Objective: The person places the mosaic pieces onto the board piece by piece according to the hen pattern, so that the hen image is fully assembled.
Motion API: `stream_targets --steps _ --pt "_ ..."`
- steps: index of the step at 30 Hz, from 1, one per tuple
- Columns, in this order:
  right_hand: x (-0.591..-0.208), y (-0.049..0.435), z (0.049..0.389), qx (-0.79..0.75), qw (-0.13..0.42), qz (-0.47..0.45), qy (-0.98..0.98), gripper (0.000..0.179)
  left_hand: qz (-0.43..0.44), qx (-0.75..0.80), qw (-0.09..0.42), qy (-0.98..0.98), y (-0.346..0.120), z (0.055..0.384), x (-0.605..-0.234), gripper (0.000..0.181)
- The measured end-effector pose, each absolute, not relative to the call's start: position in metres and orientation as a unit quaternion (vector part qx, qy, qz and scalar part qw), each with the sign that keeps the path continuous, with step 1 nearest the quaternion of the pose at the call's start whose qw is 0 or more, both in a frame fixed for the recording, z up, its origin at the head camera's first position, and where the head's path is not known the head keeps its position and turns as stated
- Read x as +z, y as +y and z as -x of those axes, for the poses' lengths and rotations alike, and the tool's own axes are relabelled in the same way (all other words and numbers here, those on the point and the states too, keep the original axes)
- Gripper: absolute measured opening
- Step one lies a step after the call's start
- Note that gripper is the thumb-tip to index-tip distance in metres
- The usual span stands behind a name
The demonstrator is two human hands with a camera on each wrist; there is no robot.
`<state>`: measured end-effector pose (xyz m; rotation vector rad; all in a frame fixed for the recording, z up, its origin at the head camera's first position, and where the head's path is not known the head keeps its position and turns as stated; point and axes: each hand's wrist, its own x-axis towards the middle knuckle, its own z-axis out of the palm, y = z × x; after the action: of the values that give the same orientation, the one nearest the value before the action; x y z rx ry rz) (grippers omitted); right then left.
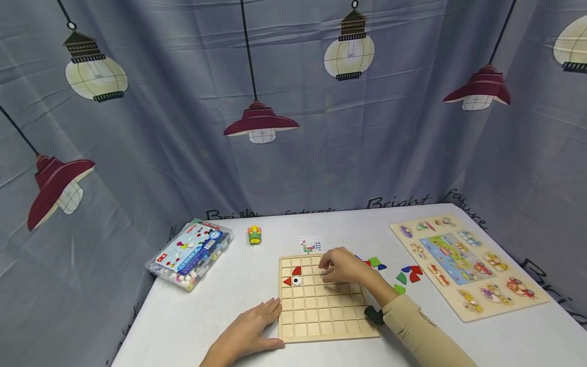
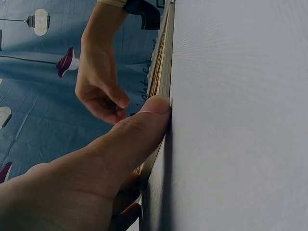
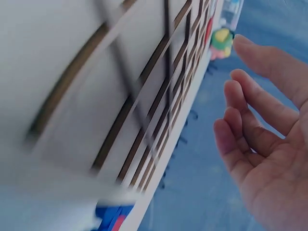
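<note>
So, three pieces are held in the cells of the wooden grid board (image 1: 327, 316), front and centre on the table (image 1: 229, 275): a red quarter-round (image 1: 297, 270), a red triangle (image 1: 287, 281) and a white eye piece (image 1: 297, 281). Little balls (image 1: 185, 279), too small to count, are packed in one clear plastic case (image 1: 189, 251). The board's left edge is touched by the left hand (image 1: 254, 326), fingers pretty straight; the thumb pressed to its side is shown up close only by the left wrist view. The right hand (image 1: 344, 266) is held over the board's upper right, loosely curled; its palm and parted, unloaded fingers are caught only from the right wrist. Three green pieces (image 1: 401, 278) can be counted off to the right; reds and blues are partly hidden.
</note>
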<state>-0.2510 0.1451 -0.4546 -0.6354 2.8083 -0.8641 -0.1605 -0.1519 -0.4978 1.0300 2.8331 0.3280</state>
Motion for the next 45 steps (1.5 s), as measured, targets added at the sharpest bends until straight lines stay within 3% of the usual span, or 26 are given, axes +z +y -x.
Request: stream_targets --steps 10,23,45 --pt "-0.457 0.185 0.250 -0.282 0.055 0.184 0.940 0.026 -0.332 0.109 0.062 0.935 -0.151 0.161 -0.496 0.083" --pt "-0.470 0.240 0.261 -0.299 0.044 0.217 0.928 0.026 -0.337 0.112 0.055 0.933 -0.151 0.159 -0.497 0.083" --pt "-0.484 0.287 0.287 -0.283 0.093 0.166 0.940 0.031 -0.341 0.107 0.048 0.933 -0.152 0.160 -0.500 0.084"
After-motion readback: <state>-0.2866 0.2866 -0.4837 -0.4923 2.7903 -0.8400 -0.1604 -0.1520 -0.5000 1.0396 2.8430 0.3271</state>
